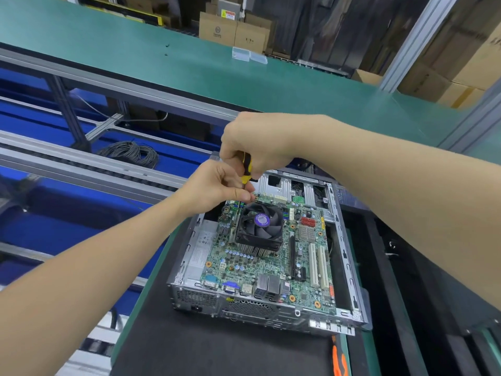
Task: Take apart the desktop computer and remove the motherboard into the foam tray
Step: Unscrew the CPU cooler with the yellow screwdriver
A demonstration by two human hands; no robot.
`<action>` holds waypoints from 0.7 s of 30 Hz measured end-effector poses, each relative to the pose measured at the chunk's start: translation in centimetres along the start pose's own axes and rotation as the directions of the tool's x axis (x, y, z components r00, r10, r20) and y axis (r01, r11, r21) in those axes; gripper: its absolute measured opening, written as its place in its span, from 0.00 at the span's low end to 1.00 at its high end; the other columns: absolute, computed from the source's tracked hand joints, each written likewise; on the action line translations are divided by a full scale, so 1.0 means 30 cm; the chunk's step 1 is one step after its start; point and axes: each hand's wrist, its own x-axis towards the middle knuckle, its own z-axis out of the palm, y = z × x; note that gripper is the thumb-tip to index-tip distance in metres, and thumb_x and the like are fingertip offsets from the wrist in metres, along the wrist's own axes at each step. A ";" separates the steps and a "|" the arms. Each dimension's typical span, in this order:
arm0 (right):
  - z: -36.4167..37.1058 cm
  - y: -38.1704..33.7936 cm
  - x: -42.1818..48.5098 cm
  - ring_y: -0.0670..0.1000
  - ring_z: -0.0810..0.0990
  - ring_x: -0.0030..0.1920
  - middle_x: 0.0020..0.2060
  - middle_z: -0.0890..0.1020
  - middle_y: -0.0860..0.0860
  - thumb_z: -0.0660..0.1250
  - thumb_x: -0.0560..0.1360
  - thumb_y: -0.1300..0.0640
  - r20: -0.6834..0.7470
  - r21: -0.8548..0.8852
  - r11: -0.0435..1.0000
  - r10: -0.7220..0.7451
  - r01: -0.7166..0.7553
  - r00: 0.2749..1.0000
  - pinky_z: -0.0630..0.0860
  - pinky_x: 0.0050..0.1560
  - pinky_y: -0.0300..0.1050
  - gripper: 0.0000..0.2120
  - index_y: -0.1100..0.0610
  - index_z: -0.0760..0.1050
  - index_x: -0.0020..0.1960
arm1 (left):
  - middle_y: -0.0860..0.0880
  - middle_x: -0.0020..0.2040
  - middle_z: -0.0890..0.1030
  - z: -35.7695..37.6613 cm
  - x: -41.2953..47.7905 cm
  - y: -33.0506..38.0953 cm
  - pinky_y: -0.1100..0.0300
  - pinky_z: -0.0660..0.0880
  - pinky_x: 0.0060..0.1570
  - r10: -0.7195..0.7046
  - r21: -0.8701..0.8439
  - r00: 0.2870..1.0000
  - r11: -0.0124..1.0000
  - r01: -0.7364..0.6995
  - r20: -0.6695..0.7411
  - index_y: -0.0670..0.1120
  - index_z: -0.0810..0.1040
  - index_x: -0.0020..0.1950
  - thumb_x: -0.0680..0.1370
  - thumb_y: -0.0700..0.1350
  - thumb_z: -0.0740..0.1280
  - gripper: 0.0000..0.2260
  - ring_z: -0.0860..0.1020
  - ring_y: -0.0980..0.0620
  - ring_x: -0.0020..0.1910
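Left hand (217, 185): fingertips pinch the screwdriver (247, 169) shaft at the 11 o'clock corner of the motherboard (271, 261). Right hand (257, 142), at 1 o'clock of the left, fisted round its yellow-black handle. Motherboard sits in the open case (198, 295) on black mat (217, 348).

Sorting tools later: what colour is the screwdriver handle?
The screwdriver handle is yellow and black; head view.

A black mat (217, 348) on a green bench (132, 313), open computer case (252, 308) on it, orange-handled tool (339, 362) at its near edge.
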 end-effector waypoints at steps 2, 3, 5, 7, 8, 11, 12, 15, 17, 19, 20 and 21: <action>0.011 -0.003 -0.004 0.55 0.79 0.44 0.42 0.83 0.51 0.73 0.67 0.66 -0.019 -0.057 0.997 -0.054 0.053 0.998 0.79 0.45 0.55 0.10 0.53 0.80 0.43 | 0.27 0.44 0.82 0.011 -0.006 0.006 0.58 0.80 0.51 0.004 0.006 1.000 1.000 -0.004 -0.027 0.25 0.78 0.40 0.71 0.32 0.77 0.11 0.86 0.52 0.47; 0.011 -0.003 -0.011 0.55 0.79 0.45 0.43 0.83 0.50 0.72 0.68 0.66 -0.023 -0.066 0.996 -0.064 0.063 0.998 0.78 0.45 0.54 0.10 0.53 0.79 0.43 | 0.27 0.44 0.81 0.012 -0.010 0.006 0.56 0.80 0.52 0.005 0.003 0.999 1.000 -0.005 -0.034 0.25 0.78 0.41 0.71 0.34 0.78 0.13 0.86 0.50 0.48; 0.003 -0.002 -0.029 0.53 0.78 0.46 0.43 0.82 0.47 0.75 0.71 0.58 -0.005 -0.027 0.999 -0.028 0.028 1.000 0.77 0.45 0.50 0.08 0.49 0.78 0.46 | 0.28 0.46 0.82 0.010 -0.013 0.009 0.47 0.80 0.54 -0.001 0.004 0.999 1.000 0.001 -0.039 0.28 0.80 0.43 0.70 0.37 0.79 0.14 0.85 0.43 0.49; -0.004 -0.006 -0.041 0.50 0.81 0.43 0.39 0.84 0.45 0.75 0.72 0.40 -0.004 0.061 0.993 0.099 -0.098 0.995 0.79 0.43 0.48 0.15 0.50 0.79 0.48 | 0.33 0.45 0.85 0.008 -0.011 0.009 0.46 0.80 0.54 0.002 0.022 1.000 1.000 -0.001 -0.022 0.33 0.82 0.47 0.72 0.38 0.78 0.10 0.85 0.40 0.50; -0.001 -0.006 -0.038 0.50 0.83 0.38 0.34 0.85 0.45 0.70 0.73 0.34 -0.006 0.091 0.979 0.184 -0.183 0.983 0.80 0.40 0.48 0.21 0.52 0.79 0.45 | 0.37 0.43 0.85 0.005 -0.009 0.007 0.50 0.80 0.53 0.009 0.025 1.000 1.000 -0.009 -0.009 0.34 0.82 0.47 0.72 0.38 0.78 0.10 0.85 0.44 0.50; 0.021 -0.022 -0.009 0.49 0.79 0.24 0.18 0.78 0.48 0.60 0.82 0.34 0.042 0.110 0.917 0.381 -0.383 0.924 0.72 0.28 0.43 0.30 0.56 0.75 0.33 | 0.47 0.46 0.87 -0.015 -0.009 0.017 0.59 0.79 0.55 -0.004 -0.034 0.991 0.999 0.008 0.136 0.39 0.84 0.48 0.77 0.37 0.73 0.02 0.85 0.51 0.55; 0.023 -0.027 0.001 0.49 0.78 0.24 0.16 0.76 0.47 0.61 0.83 0.38 0.036 0.099 0.915 0.390 -0.391 0.920 0.70 0.28 0.42 0.29 0.56 0.73 0.32 | 0.47 0.51 0.87 -0.025 -0.007 0.019 0.61 0.78 0.57 -0.005 -0.043 0.982 0.999 0.014 0.191 0.41 0.86 0.49 0.79 0.36 0.71 0.04 0.84 0.52 0.58; 0.022 -0.035 0.018 0.57 0.72 0.32 0.22 0.72 0.50 0.64 0.82 0.48 -0.031 0.042 0.944 0.329 -0.328 0.944 0.67 0.29 0.45 0.23 0.56 0.68 0.31 | 0.47 0.53 0.87 -0.044 -0.012 0.032 0.65 0.77 0.60 0.007 -0.014 0.976 1.000 -0.004 0.219 0.48 0.88 0.48 0.81 0.36 0.68 0.11 0.83 0.53 0.59; 0.023 -0.031 0.016 0.56 0.68 0.33 0.27 0.70 0.52 0.65 0.80 0.50 -0.045 0.014 0.965 0.263 -0.262 0.964 0.64 0.29 0.45 0.21 0.55 0.67 0.31 | 0.48 0.48 0.88 -0.037 -0.015 0.033 0.64 0.78 0.57 0.033 0.014 0.986 0.999 -0.035 0.164 0.53 0.88 0.46 0.79 0.35 0.70 0.14 0.86 0.51 0.54; 0.017 -0.031 0.005 0.53 0.70 0.32 0.30 0.74 0.49 0.68 0.78 0.51 -0.023 -0.004 0.986 0.168 -0.169 0.985 0.65 0.32 0.44 0.15 0.52 0.71 0.34 | 0.47 0.45 0.88 -0.022 -0.017 0.027 0.63 0.80 0.53 0.041 0.020 0.995 0.999 -0.043 0.092 0.51 0.88 0.43 0.76 0.32 0.73 0.14 0.87 0.50 0.49; 0.012 -0.028 0.001 0.49 0.71 0.33 0.32 0.77 0.48 0.70 0.76 0.51 -0.010 0.004 0.992 0.123 -0.123 0.992 0.67 0.34 0.44 0.11 0.51 0.74 0.36 | 0.46 0.44 0.88 -0.015 -0.015 0.020 0.62 0.80 0.51 0.025 0.000 0.998 1.000 -0.025 0.054 0.46 0.87 0.42 0.75 0.31 0.73 0.10 0.87 0.49 0.47; 0.007 -0.025 -0.003 0.45 0.72 0.34 0.34 0.79 0.47 0.73 0.75 0.51 -0.006 0.010 0.997 0.081 -0.081 0.997 0.70 0.36 0.44 0.08 0.51 0.77 0.39 | 0.46 0.44 0.88 -0.011 -0.015 0.016 0.59 0.81 0.51 0.008 -0.011 1.000 1.000 -0.008 0.019 0.41 0.86 0.42 0.74 0.31 0.74 0.06 0.87 0.48 0.47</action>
